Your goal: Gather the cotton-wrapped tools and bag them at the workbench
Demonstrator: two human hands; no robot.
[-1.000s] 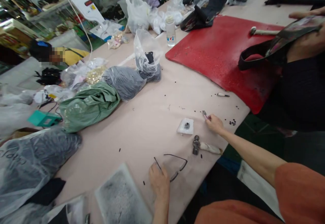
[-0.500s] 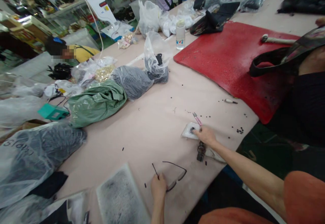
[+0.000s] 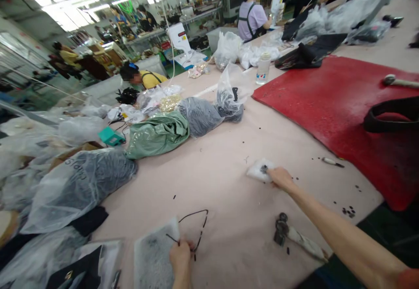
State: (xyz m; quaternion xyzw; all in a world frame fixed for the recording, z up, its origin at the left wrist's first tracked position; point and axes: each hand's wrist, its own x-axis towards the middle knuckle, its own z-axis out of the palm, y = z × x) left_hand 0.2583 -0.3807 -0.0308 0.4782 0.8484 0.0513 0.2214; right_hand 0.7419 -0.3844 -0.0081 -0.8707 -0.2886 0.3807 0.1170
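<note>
My left hand [image 3: 181, 256], at the lower middle, is closed on a pair of dark-rimmed glasses [image 3: 203, 224], with the temples spread. It is beside the right edge of a white slab with a grey, worn top [image 3: 152, 254]. My right hand [image 3: 281, 178] is closed at the right edge of a small clear-white plastic bag [image 3: 257, 171] holding small dark pieces. Its fingertips are partly hidden. Nearer to me lies a hammer with a dark metal head [image 3: 280, 230] and a pale wrapped handle [image 3: 307, 243].
A red mat [image 3: 314, 92] covers the right side, bearing another hammer [image 3: 399, 80] and a black strap [image 3: 389, 116]. Several small black discs [image 3: 348, 211] and a white-handled tool [image 3: 332, 162] lie nearby. Stuffed bags [image 3: 157, 134] line the left; a bottle [image 3: 262, 68] stands behind. People work beyond.
The view has tilted up and shifted left. My left hand has carried the glasses left toward the slab. My right hand and the plastic bag have moved away from the hammer; the pink snips no longer show.
</note>
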